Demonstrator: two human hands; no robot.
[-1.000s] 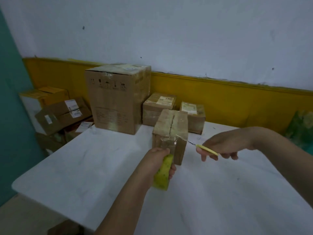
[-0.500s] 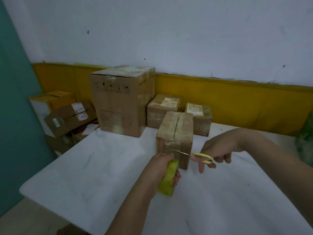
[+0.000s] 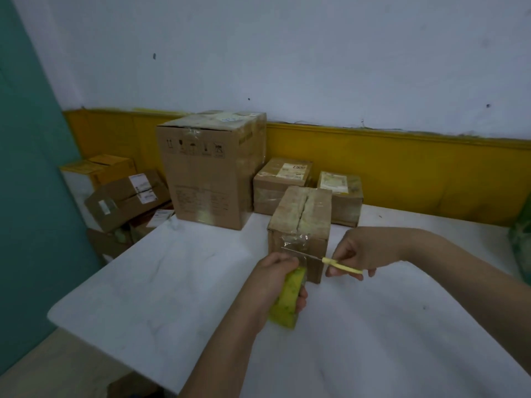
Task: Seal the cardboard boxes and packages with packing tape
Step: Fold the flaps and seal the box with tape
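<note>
So the small cardboard box (image 3: pixel 300 222) sat on the white table (image 3: pixel 172 282), just right of centre frame, flaps shut with clear tape shining over the top seam. A tape strip (image 3: pixel 293 241) ran down its front face to the packing tape roll (image 3: pixel 286 303), the yellow one. The left hand (image 3: pixel 270 275) had its fingers curled round the roll, low in front of the box. The right hand (image 3: pixel 363 249) came in from the right edge with its fingers pinched on a yellow-handled cutter (image 3: pixel 330 262) (knife or scissors, honestly couldn't tell). The thin metal blade lay across the strip, close against the box face.

My read: this was the cut-off step for that strip. The trick would've been keeping the roll pulled down so the film was taut, since slack tape just folds over a blade instead of parting. I'd have sliced nearer the roll than the cardboard, so a tail was left to press flat on the front. The edge needed to go away from the left knuckles too, because they were really close to it. Nothing was bracing the box, so a hard tug could've dragged it forward.

Behind it, around centre frame, stood a big carton (image 3: pixel 209 173) and two labelled boxes (image 3: pixel 283 182) along the yellow wall band. A pile of boxes (image 3: pixel 120 193) sat off the table at the left.
</note>
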